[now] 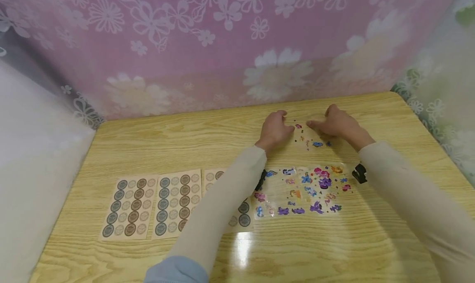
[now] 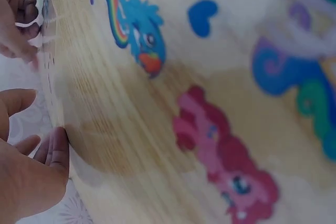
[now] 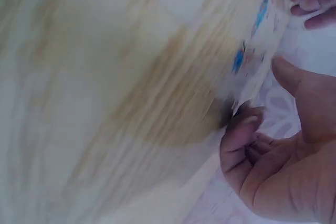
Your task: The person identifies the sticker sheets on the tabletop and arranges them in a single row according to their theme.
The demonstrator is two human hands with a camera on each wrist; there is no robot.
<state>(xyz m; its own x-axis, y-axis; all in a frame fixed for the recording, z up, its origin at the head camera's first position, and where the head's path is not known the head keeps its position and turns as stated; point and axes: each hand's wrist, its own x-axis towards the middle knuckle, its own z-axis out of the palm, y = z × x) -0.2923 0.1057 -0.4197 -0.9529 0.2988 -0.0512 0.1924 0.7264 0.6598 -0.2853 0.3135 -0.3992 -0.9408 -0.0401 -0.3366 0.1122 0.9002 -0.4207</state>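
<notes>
At the far side of the table, a clear sheet with small colourful pony stickers [image 1: 317, 144] lies between the two hands. My left hand [image 1: 274, 130] is at its left side; in the left wrist view the left hand's fingertips [image 2: 59, 140] touch down at the table, thumb apart. On the right side is my right hand [image 1: 335, 124], its thumb stretched toward the stickers. The right wrist view shows the right hand [image 3: 294, 166] with bent fingers touching the surface and the thumb held away. Neither hand visibly pinches the sheet.
Nearer me lie more clear pony sticker sheets [image 1: 324, 183], side by side. To the left are tan sheets of round labels [image 1: 128, 206], one partly covered by the left sleeve [image 1: 222, 209]. A pink flowered curtain [image 1: 208, 48] hangs behind the wooden table [image 1: 167, 139].
</notes>
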